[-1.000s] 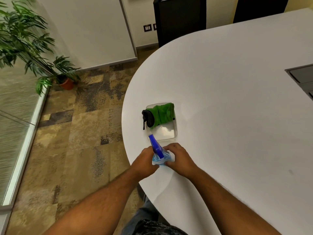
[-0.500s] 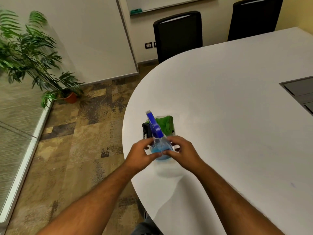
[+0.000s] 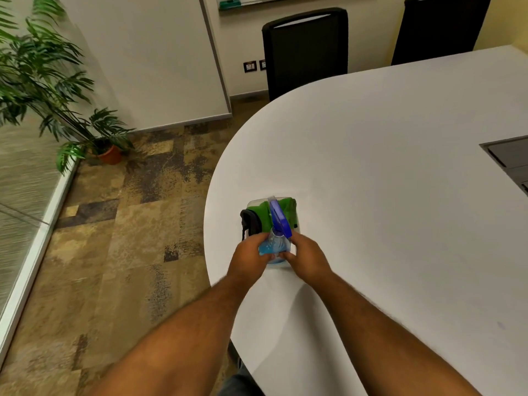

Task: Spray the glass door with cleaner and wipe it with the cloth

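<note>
A clear spray bottle (image 3: pixel 275 243) with blue cleaner and a dark blue trigger head stands over the near end of a clear plastic tray (image 3: pixel 297 230) on the white table (image 3: pixel 385 195). My left hand (image 3: pixel 248 257) and my right hand (image 3: pixel 305 254) both grip the bottle's body from either side. A green cloth (image 3: pixel 287 208) lies in the far part of the tray, with a black object (image 3: pixel 249 222) at the tray's left edge. The frosted glass panel (image 3: pixel 20 195) with its white frame runs along the far left.
A potted plant (image 3: pixel 51 90) stands on the patterned carpet by the glass. Two black chairs (image 3: pixel 305 50) are at the table's far side. A dark hatch (image 3: pixel 511 158) is set into the table at the right. The table's curved edge is just left of my hands.
The bottle has come from lying low near the table edge to upright over the tray, still held in both hands. The camera view has risen, showing more of the chairs.
</note>
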Tool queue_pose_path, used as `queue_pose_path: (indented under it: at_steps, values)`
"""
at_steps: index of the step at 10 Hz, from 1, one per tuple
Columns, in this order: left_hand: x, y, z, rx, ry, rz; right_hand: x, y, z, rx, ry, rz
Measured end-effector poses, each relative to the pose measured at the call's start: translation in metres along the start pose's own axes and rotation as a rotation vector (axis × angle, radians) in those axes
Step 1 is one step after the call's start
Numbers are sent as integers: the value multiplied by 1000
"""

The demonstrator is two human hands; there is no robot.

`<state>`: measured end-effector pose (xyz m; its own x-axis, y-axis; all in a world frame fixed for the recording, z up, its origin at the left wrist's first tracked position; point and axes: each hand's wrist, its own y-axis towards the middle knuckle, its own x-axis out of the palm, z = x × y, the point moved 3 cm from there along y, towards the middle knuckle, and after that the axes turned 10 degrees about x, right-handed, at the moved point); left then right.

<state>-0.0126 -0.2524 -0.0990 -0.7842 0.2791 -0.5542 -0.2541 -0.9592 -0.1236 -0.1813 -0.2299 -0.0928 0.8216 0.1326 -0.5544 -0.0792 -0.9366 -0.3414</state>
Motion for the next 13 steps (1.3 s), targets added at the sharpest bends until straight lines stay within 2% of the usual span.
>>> queue_pose_path:
  at_steps: [2, 3, 4, 7, 9, 11, 12, 13]
  values:
    - [-1, -2, -17, 3, 162, 20, 13, 4, 19, 9, -200, 68]
    - [-7, -11, -30, -84, 237, 93, 13, 4, 30, 125, -214, 149]
    - [-3, -17, -39, -208, 146, 96, 15, 2, 39, 226, -117, 128]
    - [16, -29, -25, -271, 72, 109, 17, 0, 45, 320, -15, 80]
    - [22, -42, -15, -274, 66, 97, 18, -16, 46, 308, -2, 46]
    - [16, -77, -15, -276, 46, 157, 33, -70, 58, 339, -46, 185]
    - [20, -101, -21, -277, 26, 165, 48, -92, 65, 292, -24, 143]
    - [18, -125, -30, -270, 5, 242, 65, -107, 64, 251, -30, 36]
